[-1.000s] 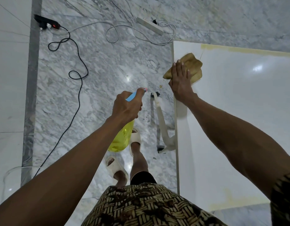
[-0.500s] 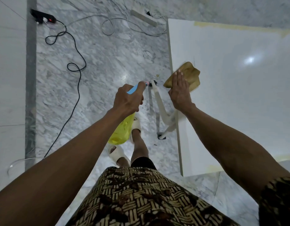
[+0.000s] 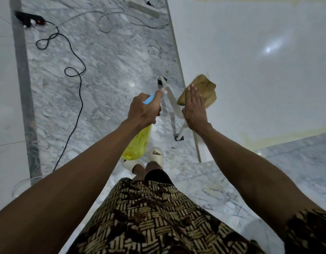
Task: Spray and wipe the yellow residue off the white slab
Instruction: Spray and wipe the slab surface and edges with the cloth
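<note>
Right hand (image 3: 194, 109) flat, fingers together and extended, palm pressing a tan cloth (image 3: 202, 90) onto the white slab (image 3: 259, 70) just inside its left edge. Left hand (image 3: 144, 110) closed around the blue trigger head of a yellow spray bottle (image 3: 137, 145), held over the marble floor (image 3: 112, 61) beside the slab, nozzle aimed forward. Step in hand looks like wiping. Yellow residue (image 3: 279, 137) shows along the near edge, more along the far edge at top of view. Next move likely calls for carrying the cloth toward the near band, spraying there first. Both arms extended forward and down, forearms roughly parallel
</note>
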A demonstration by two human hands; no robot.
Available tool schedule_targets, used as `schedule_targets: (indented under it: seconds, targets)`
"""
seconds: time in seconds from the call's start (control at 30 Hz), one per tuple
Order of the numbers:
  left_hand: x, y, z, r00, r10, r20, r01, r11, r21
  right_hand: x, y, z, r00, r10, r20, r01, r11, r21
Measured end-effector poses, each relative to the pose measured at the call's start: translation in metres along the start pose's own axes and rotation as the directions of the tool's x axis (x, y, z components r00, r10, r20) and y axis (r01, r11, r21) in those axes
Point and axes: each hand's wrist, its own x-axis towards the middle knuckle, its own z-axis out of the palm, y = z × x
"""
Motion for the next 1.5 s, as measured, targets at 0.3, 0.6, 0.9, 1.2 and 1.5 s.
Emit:
schedule_targets:
  seconds: [0.3,0.6,0.9,1.2,1.5]
  targets:
    - [-0.05,0.001,0.034,1.0,-0.028,-0.013,0.028,1.0,0.004,-0.087,0.004,0.011,0.998,-0.029,-0.055,0.03,0.999,0.019]
    - [-0.133,-0.018,0.074,0.999,-0.031,-0.008,0.031,1.0,0.0,-0.175,0.013,0.031,0.997,-0.078,-0.02,0.077,0.995,-0.065]
    - [-0.187,-0.038,0.096,1.0,-0.024,0.01,0.024,1.0,0.007,-0.243,0.029,0.05,0.989,-0.148,-0.008,0.147,0.986,-0.076]
    - [-0.21,-0.034,0.078,0.997,0.032,0.066,-0.031,0.999,-0.017,-0.275,0.013,-0.018,0.921,0.25,0.298,-0.378,0.399,0.835]
    - [-0.23,0.008,0.047,0.974,0.218,0.054,-0.218,0.976,0.002,-0.272,0.04,-0.113,0.943,0.147,0.298,-0.091,-0.748,0.657]
